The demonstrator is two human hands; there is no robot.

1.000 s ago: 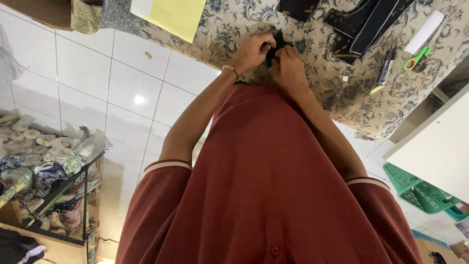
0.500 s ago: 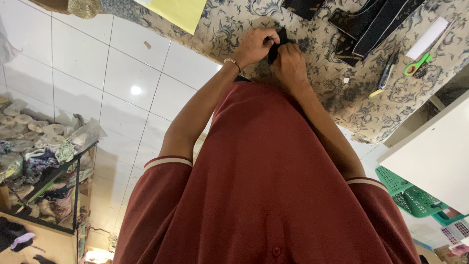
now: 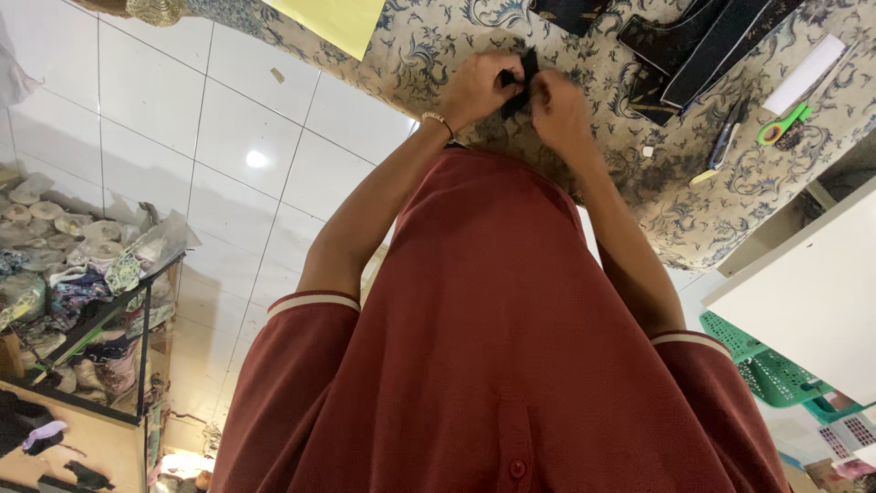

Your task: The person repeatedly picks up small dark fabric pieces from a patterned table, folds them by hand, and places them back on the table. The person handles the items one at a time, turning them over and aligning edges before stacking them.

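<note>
Both my hands meet over a table covered with a beige floral cloth (image 3: 438, 46). My left hand (image 3: 479, 87) and my right hand (image 3: 558, 105) pinch the same small black strip of fabric (image 3: 522, 80) between their fingers, holding it just above the cloth. A thin bracelet sits on my left wrist. My dark red shirt fills the lower part of the view and hides the table's near edge.
Black fabric pieces (image 3: 693, 50) lie at the table's far right, with a green-handled cutter (image 3: 783, 126), a pen-like tool (image 3: 725, 146) and a white strip (image 3: 808, 73). Yellow paper (image 3: 338, 18) lies far left. A shelf of fabric scraps (image 3: 82, 283) stands left, green baskets (image 3: 766, 374) right.
The view has shifted slightly, and my hands have kept working the black strip, with the right hand drawn a little further apart from the left.
</note>
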